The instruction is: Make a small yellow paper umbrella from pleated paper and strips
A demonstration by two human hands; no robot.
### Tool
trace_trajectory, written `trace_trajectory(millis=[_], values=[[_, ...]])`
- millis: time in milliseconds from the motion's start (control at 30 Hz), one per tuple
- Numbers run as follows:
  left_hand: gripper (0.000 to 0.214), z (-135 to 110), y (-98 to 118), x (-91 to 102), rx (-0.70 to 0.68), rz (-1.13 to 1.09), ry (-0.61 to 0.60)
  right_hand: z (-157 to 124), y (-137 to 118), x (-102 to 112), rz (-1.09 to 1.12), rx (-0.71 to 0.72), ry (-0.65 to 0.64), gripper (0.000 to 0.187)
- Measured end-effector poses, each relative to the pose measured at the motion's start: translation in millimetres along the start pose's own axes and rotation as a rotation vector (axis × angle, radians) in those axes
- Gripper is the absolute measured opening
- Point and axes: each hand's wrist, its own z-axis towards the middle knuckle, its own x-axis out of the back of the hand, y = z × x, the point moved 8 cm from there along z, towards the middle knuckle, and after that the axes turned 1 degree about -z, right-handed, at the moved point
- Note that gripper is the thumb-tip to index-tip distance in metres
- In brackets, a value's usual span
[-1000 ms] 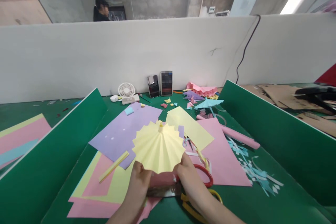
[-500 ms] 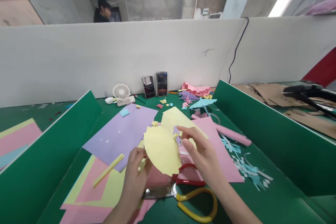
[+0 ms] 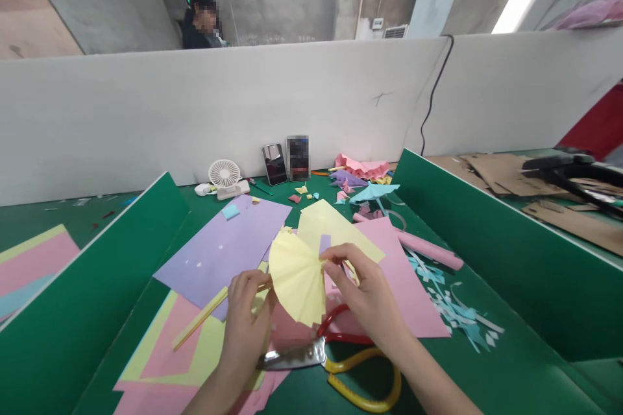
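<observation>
A pleated yellow paper fan (image 3: 298,279) is held up in the middle, its creases spreading out from a point on the right side. My left hand (image 3: 249,311) grips its left edge between thumb and fingers. With thumb and fingertips, my right hand (image 3: 360,279) pinches the fan at its gathered point. Below the fan lie scissors (image 3: 314,355) with one red and one yellow handle, blades pointing left. A narrow yellow paper strip (image 3: 199,320) rests just left of my left hand. My fingers partly hide both edges of the fan.
A purple sheet (image 3: 214,259), a pale yellow sheet (image 3: 335,227) and a pink sheet (image 3: 413,292) lie around my hands. Blue scraps (image 3: 462,314) are scattered at right. Green dividers (image 3: 481,253) flank the space. A white fan (image 3: 224,174) and phones (image 3: 275,164) stand at the back.
My right fingers have closed on the yellow paper's right point, where they were apart before. Its pleats now show more clearly. The person behind the wall has shifted slightly.
</observation>
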Motion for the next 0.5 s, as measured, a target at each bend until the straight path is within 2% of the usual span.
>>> trace_trajectory(millis=[167, 333, 433, 500], values=[[0.014, -1.1, -4.2, -1.4, 0.052, -0.074, -0.028, -0.8, 4.1, 0.3, 0.006, -0.038, 0.023, 0.011], [0.016, -1.6, 1.8, -8.7, 0.036, -0.067, -0.128, 3.5, 8.0, -4.8, 0.019, -0.060, -0.019, 0.013], [0.018, 5.0, 2.9, 1.1, 0.036, -0.033, -0.099, 6.6, 10.7, 5.9, -0.043, -0.067, 0.018, 0.025], [0.019, 11.4, -0.6, 16.5, 0.067, -0.054, -0.037, 2.8, 13.2, 11.9, -0.164, -0.088, -0.025, 0.019]])
